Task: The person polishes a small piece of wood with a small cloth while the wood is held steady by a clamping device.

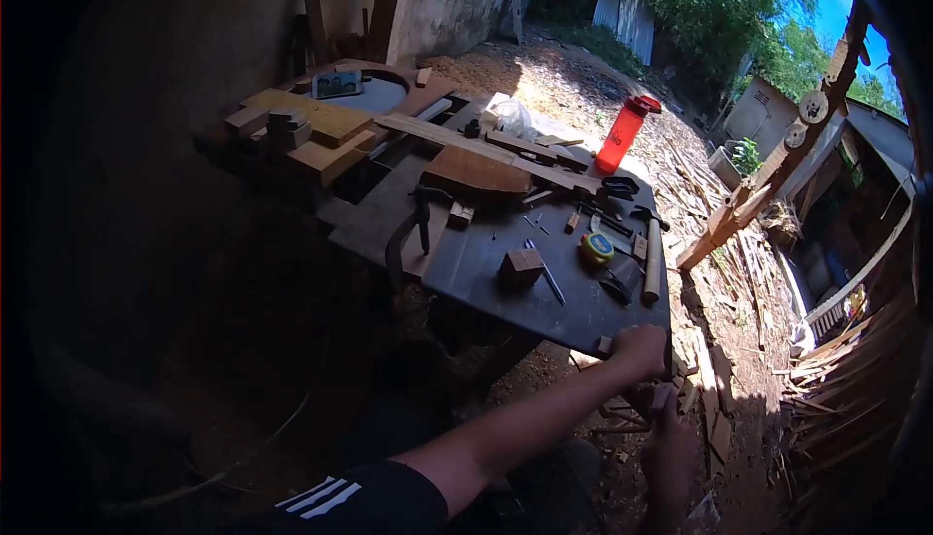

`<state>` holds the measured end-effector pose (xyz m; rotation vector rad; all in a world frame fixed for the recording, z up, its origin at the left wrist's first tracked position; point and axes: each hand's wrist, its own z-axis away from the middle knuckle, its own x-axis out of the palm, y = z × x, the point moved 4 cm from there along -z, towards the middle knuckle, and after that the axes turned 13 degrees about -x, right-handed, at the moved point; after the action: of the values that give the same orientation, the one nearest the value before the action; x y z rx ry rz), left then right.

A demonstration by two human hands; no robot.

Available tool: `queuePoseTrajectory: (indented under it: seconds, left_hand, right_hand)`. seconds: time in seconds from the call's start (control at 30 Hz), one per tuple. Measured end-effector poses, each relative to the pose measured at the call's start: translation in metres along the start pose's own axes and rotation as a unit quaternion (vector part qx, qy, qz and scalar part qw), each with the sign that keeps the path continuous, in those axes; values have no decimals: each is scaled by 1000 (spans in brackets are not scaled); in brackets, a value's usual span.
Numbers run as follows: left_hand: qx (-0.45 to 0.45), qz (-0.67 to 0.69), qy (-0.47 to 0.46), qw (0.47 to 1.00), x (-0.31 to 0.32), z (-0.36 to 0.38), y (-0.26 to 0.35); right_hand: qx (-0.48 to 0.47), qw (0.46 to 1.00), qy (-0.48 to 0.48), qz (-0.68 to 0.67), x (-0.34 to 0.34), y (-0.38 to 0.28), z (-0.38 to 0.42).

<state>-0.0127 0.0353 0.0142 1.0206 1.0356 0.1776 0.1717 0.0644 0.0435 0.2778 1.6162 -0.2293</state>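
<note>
My left hand [641, 350] is closed at the near right corner of the dark table [466, 277], its bare arm reaching across from the lower left. The pale end of a small piece of wood [604, 345] pokes out from under its fingers. Just below, past the table edge, my right hand [669, 443] is curled in shadow with the thumb side up; what it grips is hidden. Nearest to both hands on the tabletop are a hammer [652, 263], a yellow tape measure [597, 248], a wooden cube [522, 268] and a pen [547, 276].
A red water bottle [622, 137] stands at the far edge. Planks and a brown wood block [476, 172] lie across the table's back. A clamp [420, 219] grips the left side. A phone [337, 84] leans behind. Wood scraps [719, 409] litter the ground; a slanted post [768, 185] rises right.
</note>
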Motion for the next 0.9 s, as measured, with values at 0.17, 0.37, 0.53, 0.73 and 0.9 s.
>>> queuePoseTrajectory:
  seconds: [0.17,0.37,0.53,0.73,0.9]
  left_hand:
    - [-13,12,43,999,-6,10,0]
    - [-14,4,40,999,7,2,0]
    - [-4,38,27,999,-7,9,-1]
    - [-9,24,31,999,1,4,0]
    - [-14,28,55,998,-5,9,0]
  right_hand:
    - [-16,1000,-16,-7,1,9,0]
    - [-115,985,59,-115,4,15,-36]
    - [-128,977,145,-84,26,31,8]
    - [-53,986,70,-139,11,13,-37]
    - [-57,995,72,-28,-1,-17,25]
